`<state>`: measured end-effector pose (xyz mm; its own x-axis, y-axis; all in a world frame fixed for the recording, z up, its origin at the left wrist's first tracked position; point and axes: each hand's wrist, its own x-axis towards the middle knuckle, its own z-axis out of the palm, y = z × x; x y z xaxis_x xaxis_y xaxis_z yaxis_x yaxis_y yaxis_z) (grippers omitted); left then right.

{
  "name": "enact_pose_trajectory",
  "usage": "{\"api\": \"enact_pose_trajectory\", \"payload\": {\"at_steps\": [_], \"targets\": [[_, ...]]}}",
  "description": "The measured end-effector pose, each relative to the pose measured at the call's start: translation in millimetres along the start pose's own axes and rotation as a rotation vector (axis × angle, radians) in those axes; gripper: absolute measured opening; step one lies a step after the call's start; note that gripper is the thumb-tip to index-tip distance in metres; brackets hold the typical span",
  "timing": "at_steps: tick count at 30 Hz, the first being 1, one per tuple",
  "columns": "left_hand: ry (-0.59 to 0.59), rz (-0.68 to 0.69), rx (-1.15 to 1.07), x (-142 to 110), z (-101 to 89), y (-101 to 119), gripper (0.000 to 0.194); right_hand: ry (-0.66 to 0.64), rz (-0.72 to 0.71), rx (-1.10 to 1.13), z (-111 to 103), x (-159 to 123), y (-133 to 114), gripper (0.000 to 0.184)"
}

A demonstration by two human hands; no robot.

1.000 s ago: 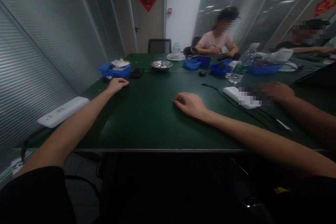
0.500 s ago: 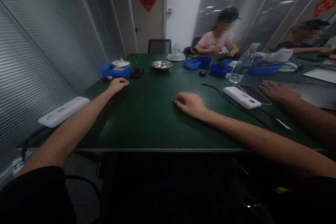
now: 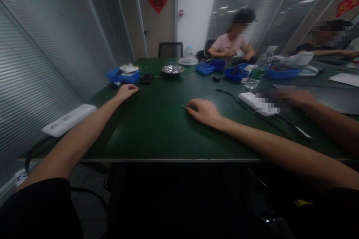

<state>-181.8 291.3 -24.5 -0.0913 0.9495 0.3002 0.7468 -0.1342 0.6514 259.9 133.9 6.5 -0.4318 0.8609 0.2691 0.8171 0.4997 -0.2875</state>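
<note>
My left hand point(image 3: 126, 91) rests on the green table point(image 3: 157, 127) with fingers curled, just in front of a blue bin point(image 3: 122, 75) and a black phone point(image 3: 146, 78); nothing shows in it. My right hand point(image 3: 203, 111) lies near the table's middle, fingers closed on a thin dark tool point(image 3: 188, 108) whose tip sticks out to the left.
A co-worker's hand point(image 3: 301, 98) reaches in from the right over a white power strip point(image 3: 256, 103) and a black cable point(image 3: 232, 97). A steel bowl point(image 3: 172, 69), more blue bins point(image 3: 205, 68), a water bottle point(image 3: 259, 69) and another white power strip point(image 3: 68, 119) stand around. Two people sit at the far side.
My hands have stayed in place. The co-worker's hand on the right has shifted slightly over the item beside the white power strip.
</note>
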Motion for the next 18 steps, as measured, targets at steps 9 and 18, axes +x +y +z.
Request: {"api": "enact_pose_trajectory", "payload": {"at_steps": [9, 18], "targets": [[0.065, -0.072, 0.076, -7.1, 0.2, 9.9, 0.034, 0.032, -0.027, -0.003, 3.5, -0.8, 2.3, 0.024], [-0.096, 0.301, -0.109, -41.5, 27.6, 72.5, 0.036, 0.035, -0.056, 0.035, 3.3, -0.9, 2.4, 0.024]]}}
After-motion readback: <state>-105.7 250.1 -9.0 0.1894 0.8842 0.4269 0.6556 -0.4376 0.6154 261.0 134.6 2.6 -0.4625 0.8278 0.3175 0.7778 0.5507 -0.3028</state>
